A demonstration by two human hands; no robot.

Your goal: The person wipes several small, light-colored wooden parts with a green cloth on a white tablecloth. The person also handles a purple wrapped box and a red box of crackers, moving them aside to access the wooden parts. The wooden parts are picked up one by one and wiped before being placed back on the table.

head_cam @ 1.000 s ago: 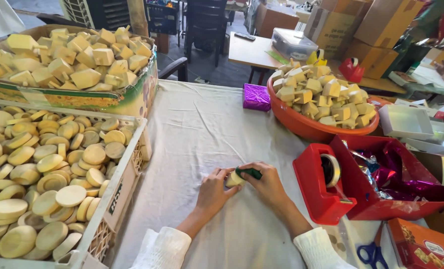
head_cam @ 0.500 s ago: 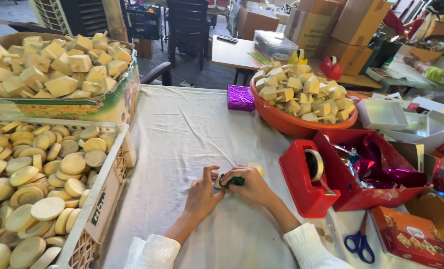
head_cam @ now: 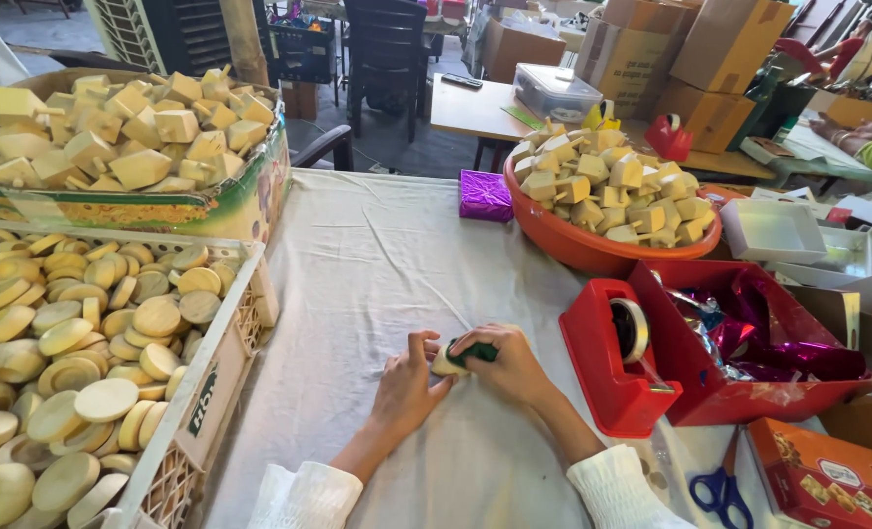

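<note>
Both my hands are down on the white cloth of the worktop (head_cam: 377,264), just as they were a second ago, only the view has swung a little and they sit lower and more central. My right hand (head_cam: 510,364) has its grip pinching a small pale piece with green wrap (head_cam: 460,356); my left hand (head_cam: 406,390) presses its fingers against the same piece from 8 o'clock. The red tape dispenser (head_cam: 620,364) stands just beside my right hand at 3 o'clock. At 9 o'clock the crate of round wooden discs (head_cam: 93,362) hems the edge. Open cloth runs toward 12 o'clock, up to the purple packet (head_cam: 485,195) and the orange bowl of blocks (head_cam: 592,250).
</note>
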